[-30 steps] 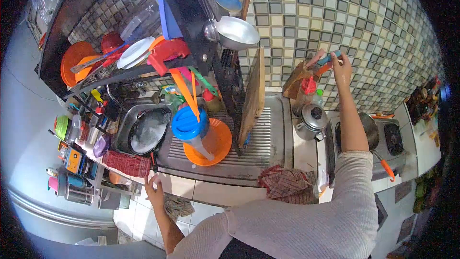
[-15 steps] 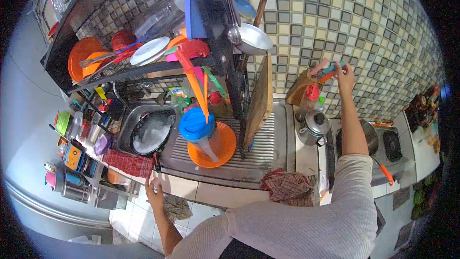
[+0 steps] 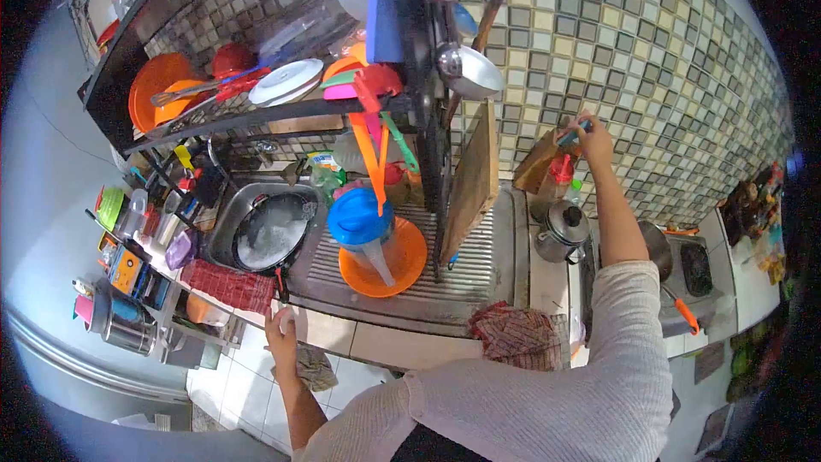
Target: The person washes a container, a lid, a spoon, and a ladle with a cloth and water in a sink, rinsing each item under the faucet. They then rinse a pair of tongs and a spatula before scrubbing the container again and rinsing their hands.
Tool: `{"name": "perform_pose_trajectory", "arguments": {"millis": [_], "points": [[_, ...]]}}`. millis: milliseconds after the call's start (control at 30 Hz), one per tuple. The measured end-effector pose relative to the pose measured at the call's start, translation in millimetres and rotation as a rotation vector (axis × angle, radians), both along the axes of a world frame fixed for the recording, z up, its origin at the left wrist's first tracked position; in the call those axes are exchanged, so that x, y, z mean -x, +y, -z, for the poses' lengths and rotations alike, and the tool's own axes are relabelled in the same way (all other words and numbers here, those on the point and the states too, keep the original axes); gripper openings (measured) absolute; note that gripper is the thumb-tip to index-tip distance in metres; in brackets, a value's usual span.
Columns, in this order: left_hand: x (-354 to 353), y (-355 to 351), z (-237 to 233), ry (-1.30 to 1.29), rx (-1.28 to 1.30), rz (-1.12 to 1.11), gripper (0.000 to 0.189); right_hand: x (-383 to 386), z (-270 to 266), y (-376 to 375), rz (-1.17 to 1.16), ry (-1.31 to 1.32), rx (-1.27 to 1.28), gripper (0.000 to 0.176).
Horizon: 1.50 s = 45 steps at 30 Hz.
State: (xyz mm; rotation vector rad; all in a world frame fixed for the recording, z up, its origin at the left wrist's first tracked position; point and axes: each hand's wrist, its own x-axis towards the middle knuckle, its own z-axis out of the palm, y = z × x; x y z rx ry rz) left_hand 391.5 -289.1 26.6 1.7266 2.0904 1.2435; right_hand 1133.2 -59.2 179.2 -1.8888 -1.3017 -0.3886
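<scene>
My right hand (image 3: pixel 596 139) reaches to the wooden knife block (image 3: pixel 537 162) by the tiled wall, its fingers closed round a blue handle (image 3: pixel 575 131) at the top of the block. Beside the block stand a bottle with a red top (image 3: pixel 559 173) and a metal pot with a lid (image 3: pixel 564 229). My left hand (image 3: pixel 280 329) is at the counter's front edge with its fingers apart, just below the handle of a black pan (image 3: pixel 272 234). That pan sits in the sink with whitish, soapy-looking water in it.
A blue-lidded jug (image 3: pixel 363 221) stands on an orange plate (image 3: pixel 406 267) on the drainboard. A cutting board (image 3: pixel 472 188) leans upright by the black rack (image 3: pixel 423 133). A crumpled cloth (image 3: pixel 516 335) lies on the front edge. The stove (image 3: pixel 694 267) is at the right.
The view has shifted slightly. My right hand has moved down and left with the blue handle, which is now closer to the block. My left hand stays near the counter edge.
</scene>
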Motion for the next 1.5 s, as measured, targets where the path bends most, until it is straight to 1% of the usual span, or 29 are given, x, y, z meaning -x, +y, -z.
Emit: {"name": "perform_pose_trajectory", "arguments": {"millis": [67,100,167,233,300,333,367,400,433,467,500,533,600,633,667,700,733,800,867,933,967,1033,1100,1167,1200,1267,1300,1467,1500], "points": [[-1.2,-2.7,-0.5,-0.036,-0.001,-0.020,0.028,20.8,-14.2,-18.5,0.004,0.009,-0.083,0.033],[-0.5,-5.6,0.5,-0.097,-0.007,-0.026,0.028,29.4,-21.5,-32.8,0.019,0.096,-0.066,0.036],[11.7,-9.2,10.7,-0.088,0.001,-0.038,0.028,20.8,-11.6,-37.7,0.035,-0.022,-0.192,0.042],[28.0,-14.9,21.8,-0.041,0.021,-0.018,0.028,28.1,-5.6,-55.6,-0.086,0.030,-0.234,0.042],[32.9,-20.1,14.8,-0.019,0.004,0.011,0.029,65.5,0.4,-84.3,-0.120,0.291,-0.249,0.042],[29.1,-23.5,3.0,-0.106,0.061,-0.057,0.029,79.6,9.8,-98.7,-0.139,0.272,-0.280,0.043],[39.4,-23.3,12.5,-0.094,-0.021,-0.020,0.029,93.4,17.3,-113.9,-0.162,0.255,-0.315,0.043],[49.9,-21.7,18.8,-0.122,-0.033,-0.009,0.028,150.3,2.7,-144.0,-0.174,0.277,-0.408,0.040],[59.9,-18.5,21.8,-0.128,-0.031,-0.015,0.029,161.5,20.1,-157.6,-0.226,0.301,-0.456,0.036],[73.1,-15.8,26.7,-0.123,-0.046,0.001,0.028,177.7,36.4,-167.5,-0.170,0.210,-0.580,0.031],[86.3,-13.2,27.9,-0.113,-0.013,-0.023,0.028,212.4,41.2,-177.4,-0.308,0.292,-0.707,0.027],[99.4,-10.3,28.5,-0.102,0.020,-0.041,0.027,248.7,50.4,-186.1,-0.181,0.229,-0.728,0.017],[124.4,-5.2,14.8,-0.290,0.082,-0.016,0.027,336.9,80.6,-190.4,-0.355,0.234,-0.719,0.009],[146.5,-1.2,25.1,-0.061,0.018,0.010,0.026,413.6,59.4,-210.3,-0.451,-0.030,-0.520,0.007],[181.5,7.3,33.7,-0.331,0.045,0.032,0.024,487.8,85.8,-215.5,-0.730,-0.394,-0.256,0.007],[197.7,9.3,28.9,-0.230,0.038,0.039,0.025,523.7,118.3,-216.5,-0.872,-0.147,-0.099,0.011],[213.9,8.2,25.3,-0.132,0.027,0.041,0.025,558.8,128.7,-203.9,-1.131,-0.176,-0.132,0.008],[250.3,7.8,28.8,-0.167,0.026,0.059,0.025,642.6,94.2,-199.1,-1.139,0.061,0.109,0.013],[287.4,6.5,39.5,-0.199,0.034,0.075,0.025,682.9,99.0,-184.0,-1.156,0.104,0.167,0.015],[319.8,5.1,61.8,-0.543,0.296,0.031,0.025,711.3,104.6,-176.3,-1.163,0.155,0.245,0.017],[330.5,5.2,62.1,-0.581,0.251,0.097,0.025,718.9,106.8,-172.3,-1.163,0.166,0.307,0.018],[351.6,14.5,63.6,-0.594,0.314,0.061,0.026,730.8,112.7,-165.1,-1.140,0.190,0.436,0.018],[366.7,29.5,69.3,-0.623,0.372,0.019,0.029,741.3,116.4,-151.3,-1.109,0.172,0.446,0.017],[385.5,51.5,76.4,-0.742,0.146,0.023,0.030,753.8,121.3,-133.8,-1.090,0.151,0.419,0.013],[392.3,61.0,66.6,-0.690,0.105,-0.006,0.031,762.7,121.1,-122.8,-1.107,0.141,0.433,0.013],[410.1,79.0,45.4,-0.862,0.043,0.016,0.031,782.1,120.4,-96.2,-1.127,0.063,0.321,0.012],[424.1,88.4,40.2,-0.859,0.018,-0.001,0.031,793.0,119.6,-81.9,-1.151,0.054,0.278,0.010],[495.6,107.0,32.8,-1.048,0.102,-0.283,0.044,859.6,92.4,-31.9,-1.167,-0.017,0.179,0.010],[515.4,113.2,33.2,-1.051,0.149,-0.295,0.053,870.0,90.5,-23.3,-1.203,0.036,0.221,0.011]]}}
